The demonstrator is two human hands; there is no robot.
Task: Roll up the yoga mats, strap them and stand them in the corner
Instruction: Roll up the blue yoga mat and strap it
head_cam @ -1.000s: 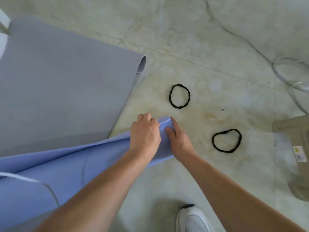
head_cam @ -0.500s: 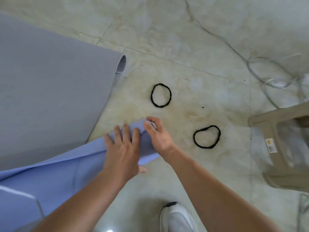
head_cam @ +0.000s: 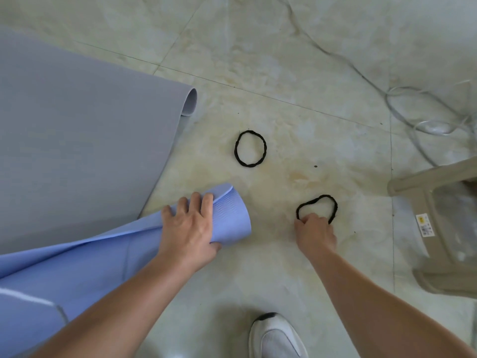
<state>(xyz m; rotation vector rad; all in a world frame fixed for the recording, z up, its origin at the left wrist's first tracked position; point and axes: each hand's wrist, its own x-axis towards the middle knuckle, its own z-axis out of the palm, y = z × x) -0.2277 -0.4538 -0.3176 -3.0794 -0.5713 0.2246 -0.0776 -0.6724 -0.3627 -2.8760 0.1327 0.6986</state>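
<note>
Took the right hand (head_cam: 316, 232) off the roll and pinched, fingers curled, the near edge of the nearer black band (head_cam: 333, 202) on the floor (head_cam: 258, 267). Kept the left hand (head_cam: 189, 228) gripping the blue mat (head_cam: 229, 215), fingers over, thumb under, beside the flat grey mat (head_cam: 77, 140). Left the farther band (head_cam: 250, 149) untouched. Judged strapping next.

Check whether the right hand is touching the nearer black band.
Touching. The head view shows the right hand pinching the nearer black band at its near edge with curled fingertips, no gap between them; the left hand grips the blue mat roll.
</note>
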